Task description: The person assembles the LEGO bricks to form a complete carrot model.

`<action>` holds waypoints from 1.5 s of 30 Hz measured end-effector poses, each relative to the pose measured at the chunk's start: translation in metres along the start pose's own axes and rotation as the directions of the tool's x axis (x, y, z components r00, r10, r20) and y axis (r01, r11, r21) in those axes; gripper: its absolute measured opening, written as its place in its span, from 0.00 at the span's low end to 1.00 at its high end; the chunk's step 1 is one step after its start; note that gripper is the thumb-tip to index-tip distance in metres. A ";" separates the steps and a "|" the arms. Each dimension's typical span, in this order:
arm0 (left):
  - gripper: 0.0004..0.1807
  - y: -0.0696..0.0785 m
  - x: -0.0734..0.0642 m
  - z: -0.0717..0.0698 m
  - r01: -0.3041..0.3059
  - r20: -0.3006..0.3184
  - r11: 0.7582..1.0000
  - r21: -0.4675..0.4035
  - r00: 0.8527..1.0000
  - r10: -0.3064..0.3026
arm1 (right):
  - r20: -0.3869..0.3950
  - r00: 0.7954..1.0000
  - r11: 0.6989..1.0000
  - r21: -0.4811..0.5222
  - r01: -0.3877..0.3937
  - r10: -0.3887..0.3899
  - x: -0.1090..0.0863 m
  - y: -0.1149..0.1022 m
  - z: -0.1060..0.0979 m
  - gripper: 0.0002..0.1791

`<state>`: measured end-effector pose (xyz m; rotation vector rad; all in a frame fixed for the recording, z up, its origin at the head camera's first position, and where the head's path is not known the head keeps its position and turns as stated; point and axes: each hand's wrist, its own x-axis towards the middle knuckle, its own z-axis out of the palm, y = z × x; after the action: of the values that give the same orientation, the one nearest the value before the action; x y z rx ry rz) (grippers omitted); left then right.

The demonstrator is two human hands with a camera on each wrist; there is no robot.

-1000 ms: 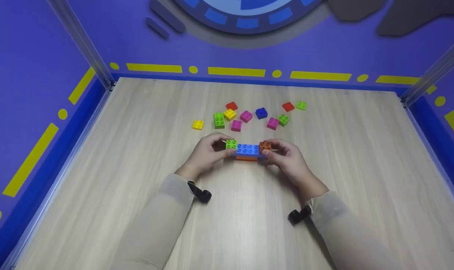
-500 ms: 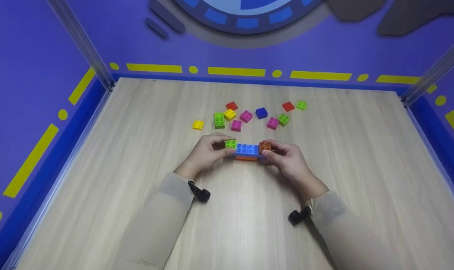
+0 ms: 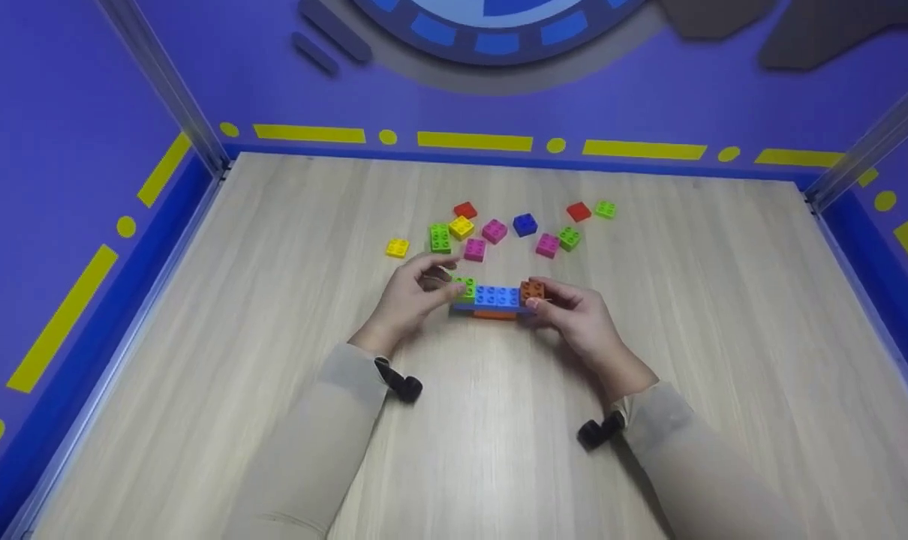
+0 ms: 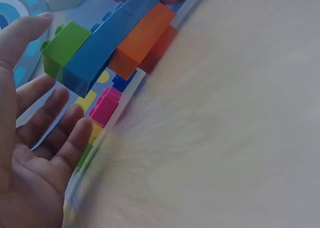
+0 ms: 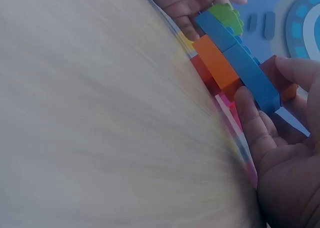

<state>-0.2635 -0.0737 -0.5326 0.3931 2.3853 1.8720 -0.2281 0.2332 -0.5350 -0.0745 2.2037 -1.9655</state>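
Between the two hands is a toy brick build: a blue row (image 3: 497, 297) bears a lime green brick (image 3: 465, 287) at its left end and a brown brick (image 3: 532, 290) at its right end. Under its middle sit an orange brick (image 4: 142, 41) and a red brick (image 4: 160, 50), seen in the left wrist view. My right hand (image 3: 585, 326) grips the right end, thumb on the brown brick's side and fingers below the blue. My left hand (image 3: 403, 304) is beside the left end with fingers spread; the left wrist view shows a gap between fingertips and bricks.
Beyond the hands, loose bricks lie on the wooden table (image 3: 289, 247): yellow (image 3: 397, 248), green (image 3: 440, 238), pink (image 3: 475, 250), dark blue (image 3: 525, 224) and red (image 3: 578, 211), among several others. Blue-purple panels (image 3: 499, 105) wall the table at the back and sides.
My left hand has loosened from the lime green end, its fingers lifting and spreading apart. My right hand keeps its grip, and the brick build stays nearly in place.
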 end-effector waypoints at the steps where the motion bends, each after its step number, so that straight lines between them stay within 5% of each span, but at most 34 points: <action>1: 0.27 0.000 0.001 -0.001 0.003 -0.035 1.000 -0.023 0.999 -0.004 | -0.002 1.000 1.000 -0.007 0.002 -0.002 0.000 -0.001 -0.001 0.31; 5: 0.26 0.001 0.006 -0.003 0.036 -0.153 0.993 -0.109 0.987 -0.052 | -0.004 1.000 1.000 0.003 -0.002 0.002 0.000 -0.002 -0.002 0.32; 9: 0.27 0.003 0.011 -0.004 0.083 -0.190 0.988 -0.131 0.976 -0.107 | 0.000 1.000 1.000 0.022 0.011 -0.011 0.000 -0.003 -0.002 0.31; 17: 0.29 0.007 0.031 -0.007 0.195 -0.195 0.974 0.111 0.966 -0.171 | 0.019 1.000 1.000 0.014 -0.007 0.007 0.001 0.002 0.001 0.31; 27: 0.29 0.017 0.052 -0.007 0.235 -0.133 0.867 0.439 0.972 -0.196 | 0.017 1.000 1.000 0.022 0.000 0.000 0.000 0.005 0.000 0.29; 34: 0.30 0.027 0.055 -0.005 0.297 -0.131 0.795 0.529 0.954 -0.269 | 0.021 1.000 1.000 0.028 0.000 -0.001 0.004 0.004 -0.001 0.29; 38: 0.26 0.030 0.052 -0.003 0.282 -0.123 0.772 0.570 0.958 -0.260 | 0.013 1.000 1.000 0.031 0.007 -0.007 0.004 0.005 -0.001 0.28; 41: 0.24 0.030 0.050 -0.003 0.286 -0.124 0.765 0.577 0.957 -0.264 | 0.022 1.000 0.999 0.034 0.012 -0.013 0.003 0.005 0.000 0.28; 45: 0.25 0.031 0.047 -0.003 0.317 -0.126 0.793 0.520 0.947 -0.296 | 0.023 1.000 0.999 0.036 0.016 -0.017 0.003 0.004 -0.001 0.29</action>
<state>-0.3047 -0.0577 -0.4977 -0.0127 2.7668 1.0657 -0.2311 0.2338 -0.5392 -0.1101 2.1594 -2.0014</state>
